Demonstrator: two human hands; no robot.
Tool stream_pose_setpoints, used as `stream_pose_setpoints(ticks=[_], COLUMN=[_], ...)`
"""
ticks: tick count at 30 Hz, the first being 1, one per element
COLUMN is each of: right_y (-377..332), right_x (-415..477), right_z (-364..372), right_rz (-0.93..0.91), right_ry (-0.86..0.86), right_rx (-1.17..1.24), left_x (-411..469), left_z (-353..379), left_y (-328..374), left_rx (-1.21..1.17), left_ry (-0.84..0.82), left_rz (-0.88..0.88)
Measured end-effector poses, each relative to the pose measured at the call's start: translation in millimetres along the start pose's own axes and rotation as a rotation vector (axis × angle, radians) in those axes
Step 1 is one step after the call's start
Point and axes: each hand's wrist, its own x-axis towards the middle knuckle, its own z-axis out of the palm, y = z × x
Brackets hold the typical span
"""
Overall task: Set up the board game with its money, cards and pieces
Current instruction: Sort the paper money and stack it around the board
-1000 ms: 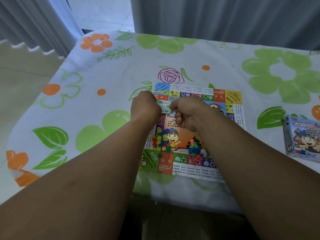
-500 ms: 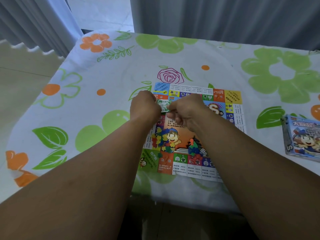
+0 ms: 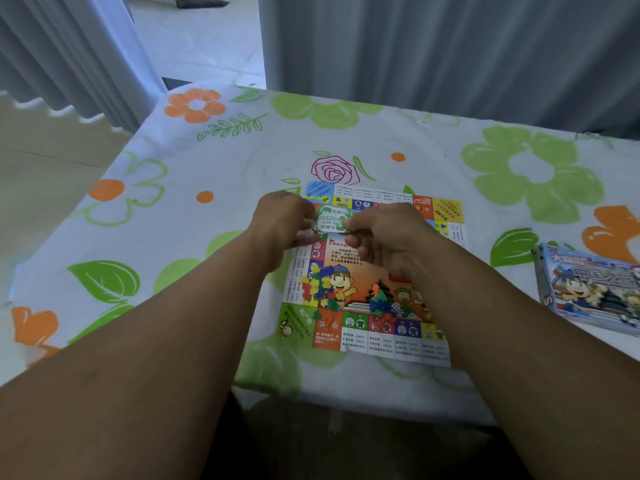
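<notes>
We see the left hand and the right hand close together, both raised over the far half of the game board. Between them they hold the green play money. The left hand's fingers curl round its left end, and the right hand's thumb and forefinger pinch its right end, with the other fingers folded under. The money sits flat and level, printed face up, bridging the gap between the two hands. We cannot tell whether it is one note or several.

Just nearer to us than the hands, on the board's picture centre, lie two small heaps of coloured pieces. One heap is below the left hand, mixed yellow, blue, red and green. The other heap is below the right hand, with a white die touching its right side. Neither hand touches these heaps. The board lies flat on the bench, which is covered in a white cloth printed with green and orange flowers. The board's near edge is close to the bench's front edge.

Well apart to the right, beyond the right forearm, the game box lies on the cloth, partly cut off by the frame. Grey curtains hang behind the bench, and pale floor shows to the left.
</notes>
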Motion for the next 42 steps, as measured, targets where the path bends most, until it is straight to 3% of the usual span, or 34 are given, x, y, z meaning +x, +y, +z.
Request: stream_pose_setpoints(ticks=[5, 10, 26, 36, 42], right_y=[-1, -1, -26, -23, -20], right_x=[-26, -38, 50, 80, 79], right_z=[2, 8, 20, 3, 6], right_rz=[-0.014, -0.023, -0.179, -0.247, -0.293], right_ry=[0.017, 0.045, -0.039, -0.031, -0.008], right_rx=[0.081, 0.167, 0.047, 0.005, 0.037], left_x=[-25, -34, 27, 49, 54], left_z=[-9, -12, -4, 6, 8], left_y=[6, 8, 16, 17, 19], left_rx=[-0.199, -0.207, -0.279, -0.356, -0.320], left_ry=[-0.266, -0.375, -0.197, -0.269, -0.214], left_rz=[-0.056, -0.019, 0.070, -0.013, 0.016])
